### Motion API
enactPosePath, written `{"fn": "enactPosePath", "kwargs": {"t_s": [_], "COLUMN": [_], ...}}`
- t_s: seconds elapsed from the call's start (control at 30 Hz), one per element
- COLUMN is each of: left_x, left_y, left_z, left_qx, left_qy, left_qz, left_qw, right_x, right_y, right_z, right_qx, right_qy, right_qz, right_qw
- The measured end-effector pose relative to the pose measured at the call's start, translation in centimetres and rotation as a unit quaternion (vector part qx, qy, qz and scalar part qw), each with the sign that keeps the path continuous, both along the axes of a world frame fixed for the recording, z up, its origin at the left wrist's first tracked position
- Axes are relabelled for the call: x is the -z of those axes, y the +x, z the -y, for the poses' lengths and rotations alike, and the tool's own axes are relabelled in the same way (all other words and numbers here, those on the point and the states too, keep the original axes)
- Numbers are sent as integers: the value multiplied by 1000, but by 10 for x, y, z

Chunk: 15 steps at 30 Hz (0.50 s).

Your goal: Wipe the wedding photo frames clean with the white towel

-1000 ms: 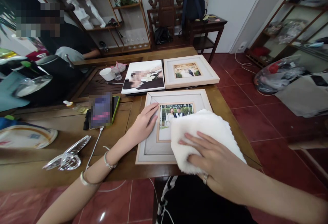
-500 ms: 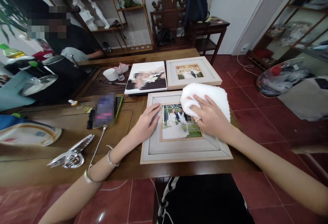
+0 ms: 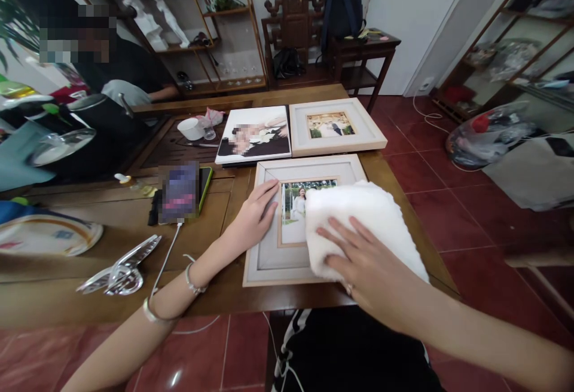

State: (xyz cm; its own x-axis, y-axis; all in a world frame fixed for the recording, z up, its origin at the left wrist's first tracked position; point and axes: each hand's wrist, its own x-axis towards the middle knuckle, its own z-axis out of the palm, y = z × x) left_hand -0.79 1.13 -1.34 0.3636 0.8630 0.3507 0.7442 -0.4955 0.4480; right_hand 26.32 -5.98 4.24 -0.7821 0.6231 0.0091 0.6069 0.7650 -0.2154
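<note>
A light wooden picture frame (image 3: 262, 263) lies flat near the table's front edge, with a wedding photo (image 3: 291, 207) in its middle. On the frame's left border rests my left hand (image 3: 256, 216), fingers stretched out, with fingertips by the photo's inner edge. My right hand (image 3: 361, 257) holds a folded white cloth (image 3: 381, 207) against the frame. The cloth covers the right part of the photo and much of the frame's right side. Behind it lie a second framed photo (image 3: 372, 129) and a white-covered photo panel (image 3: 228, 126).
Left on the wooden table are a charging phone (image 3: 206, 189), a shiny silver item (image 3: 123, 275), a small dropper bottle (image 3: 139, 186) and a white cup (image 3: 191, 130). Another person (image 3: 139, 69) sits across the table. A plastic bag (image 3: 475, 141) stands on the floor at right.
My right hand has moved the white cloth down toward me, from the frame's upper right to its lower right, covering more of the photo. My left hand stays on the left border.
</note>
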Motion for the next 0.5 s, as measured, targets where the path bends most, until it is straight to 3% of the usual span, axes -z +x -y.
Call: {"fn": "enactPosePath", "kwargs": {"t_s": [0.1, 0.2, 0.33, 0.5], "left_x": [-1, -1, -2, -2], "left_y": [1, 0, 0, -1], "left_z": [0, 0, 0, 0], "left_qx": [3, 5, 7, 12], "left_qy": [-1, -6, -12, -14], "left_qz": [1, 4, 3, 5], "left_qw": [1000, 1000, 1000, 1000], "right_x": [-9, -12, -3, 7], "right_y": [2, 0, -7, -8], "right_z": [23, 25, -3, -60], "right_qx": [-31, -54, -37, 42], "right_qy": [-42, -70, -52, 65], "right_qz": [-22, -35, -42, -57], "right_qw": [998, 995, 997, 995]}}
